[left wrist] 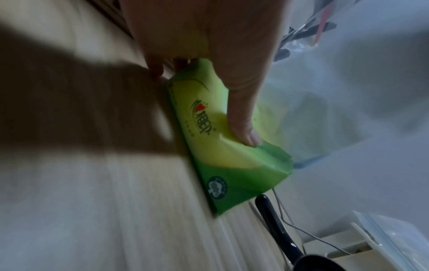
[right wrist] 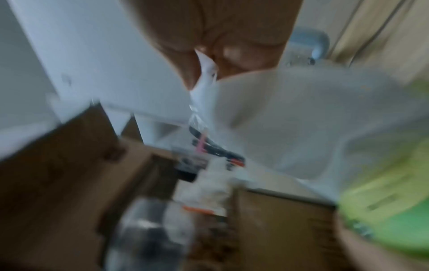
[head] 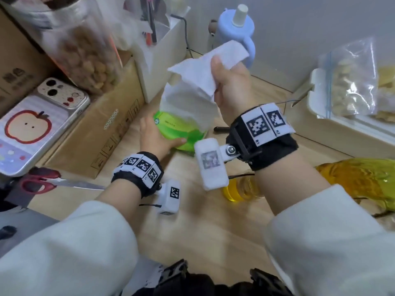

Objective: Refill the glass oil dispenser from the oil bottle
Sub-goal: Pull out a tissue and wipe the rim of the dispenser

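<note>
Head view: one left hand (head: 157,138) clamps one green tissue pack (head: 181,133) mid-desk (head: 203,227); one right hand (head: 232,86) pinches one white tissue (head: 205,69). One glass oil dispenser (head: 241,189) and one oil bottle (head: 361,180) sit toward the right edge.

Left wrist view: thumb (left wrist: 241,117) presses the pack (left wrist: 223,161).

Right wrist view: blurred; fingers (right wrist: 234,55) pinch tissue (right wrist: 290,113).

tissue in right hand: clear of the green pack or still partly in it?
Partly in. The tissue, pinched by the right hand, runs unbroken down into the green pack, which the left hand holds on the table.
</note>
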`<state>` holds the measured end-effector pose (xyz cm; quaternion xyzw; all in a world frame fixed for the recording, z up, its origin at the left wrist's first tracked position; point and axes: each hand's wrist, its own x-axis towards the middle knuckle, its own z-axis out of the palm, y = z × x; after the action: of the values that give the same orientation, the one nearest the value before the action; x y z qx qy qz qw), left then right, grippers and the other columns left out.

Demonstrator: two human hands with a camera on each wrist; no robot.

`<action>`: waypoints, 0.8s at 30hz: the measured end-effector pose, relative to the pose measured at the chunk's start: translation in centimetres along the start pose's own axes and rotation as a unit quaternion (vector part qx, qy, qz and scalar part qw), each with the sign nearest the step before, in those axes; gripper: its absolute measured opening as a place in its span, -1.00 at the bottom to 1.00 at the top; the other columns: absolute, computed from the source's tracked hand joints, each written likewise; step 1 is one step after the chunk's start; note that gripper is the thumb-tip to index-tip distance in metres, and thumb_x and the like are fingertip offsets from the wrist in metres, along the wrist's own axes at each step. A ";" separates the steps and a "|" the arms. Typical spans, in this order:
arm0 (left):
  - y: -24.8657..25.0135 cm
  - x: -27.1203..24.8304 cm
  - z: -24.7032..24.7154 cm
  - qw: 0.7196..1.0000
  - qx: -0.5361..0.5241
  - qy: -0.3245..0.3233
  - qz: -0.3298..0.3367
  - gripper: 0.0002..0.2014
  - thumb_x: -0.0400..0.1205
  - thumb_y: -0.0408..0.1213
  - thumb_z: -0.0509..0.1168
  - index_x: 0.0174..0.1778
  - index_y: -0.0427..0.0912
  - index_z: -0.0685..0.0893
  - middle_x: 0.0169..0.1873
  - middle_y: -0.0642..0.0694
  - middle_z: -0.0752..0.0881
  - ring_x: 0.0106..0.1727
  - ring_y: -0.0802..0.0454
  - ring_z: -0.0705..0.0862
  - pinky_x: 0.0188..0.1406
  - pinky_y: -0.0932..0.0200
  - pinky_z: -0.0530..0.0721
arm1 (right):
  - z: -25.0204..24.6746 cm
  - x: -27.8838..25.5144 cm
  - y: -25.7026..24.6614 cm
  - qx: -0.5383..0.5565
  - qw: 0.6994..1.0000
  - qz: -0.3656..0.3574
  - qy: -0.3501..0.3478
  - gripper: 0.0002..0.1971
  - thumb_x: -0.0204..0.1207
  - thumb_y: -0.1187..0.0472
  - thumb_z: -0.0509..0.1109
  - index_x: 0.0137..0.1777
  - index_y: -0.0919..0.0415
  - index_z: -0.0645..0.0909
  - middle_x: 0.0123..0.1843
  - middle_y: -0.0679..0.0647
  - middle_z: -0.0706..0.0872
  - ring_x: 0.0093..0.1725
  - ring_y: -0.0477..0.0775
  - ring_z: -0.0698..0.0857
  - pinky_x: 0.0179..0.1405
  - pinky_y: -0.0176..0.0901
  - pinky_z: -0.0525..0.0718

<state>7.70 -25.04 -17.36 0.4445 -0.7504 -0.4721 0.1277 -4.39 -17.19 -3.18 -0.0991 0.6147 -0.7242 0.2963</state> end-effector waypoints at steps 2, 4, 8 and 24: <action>0.7 -0.2 0.5 1.000 0.012 -0.005 -0.016 -0.01 0.08 0.05 0.60 0.40 -0.15 0.32 0.31 -0.24 0.46 0.38 -0.15 0.42 0.41 -0.06 0.42 | -0.2 0.0 0.0 -0.055 0.998 0.032 -0.010 -0.84 0.61 0.29 0.24 0.09 0.38 0.52 0.13 0.32 0.69 -0.01 0.18 0.66 0.04 0.10 0.69; 1.2 -0.4 0.5 0.999 0.046 -0.017 -0.023 -0.09 0.11 0.18 0.52 0.33 -0.13 0.41 0.27 -0.23 0.54 0.33 -0.17 0.51 0.33 0.06 0.46 | -0.3 -0.2 1.0 -0.310 0.944 0.097 -0.064 -0.70 0.58 0.18 0.29 0.21 0.37 0.53 0.25 0.25 0.65 0.04 0.13 0.62 -0.14 -0.09 0.65; 1.0 -1.8 -0.2 0.973 0.148 -0.148 -0.091 -0.55 0.69 -0.25 0.14 0.47 -0.36 0.35 0.52 -0.35 0.36 0.54 -0.26 0.32 0.47 0.03 0.23 | -0.9 -1.0 3.4 -0.699 0.674 0.154 -0.183 -0.69 0.55 0.04 0.30 0.15 0.26 0.56 0.43 0.21 0.39 0.41 0.22 0.40 0.14 -0.03 0.50; 6.9 -2.9 -3.9 0.996 -0.032 -0.049 0.073 -0.13 0.21 -0.18 0.63 0.44 -0.15 0.41 0.38 -0.16 0.43 0.41 -0.01 0.44 0.51 0.08 0.32 | -5.7 -6.6 -6.4 -0.253 0.948 -0.171 0.093 -0.88 0.22 0.19 0.50 -0.44 0.02 0.61 -0.35 0.09 0.76 -0.16 0.22 0.79 -0.12 0.27 0.75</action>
<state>7.93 -23.98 -8.99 0.3605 -0.7710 -0.5062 0.1390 -3.90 -8.39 3.03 -0.2068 0.7762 -0.5909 0.0750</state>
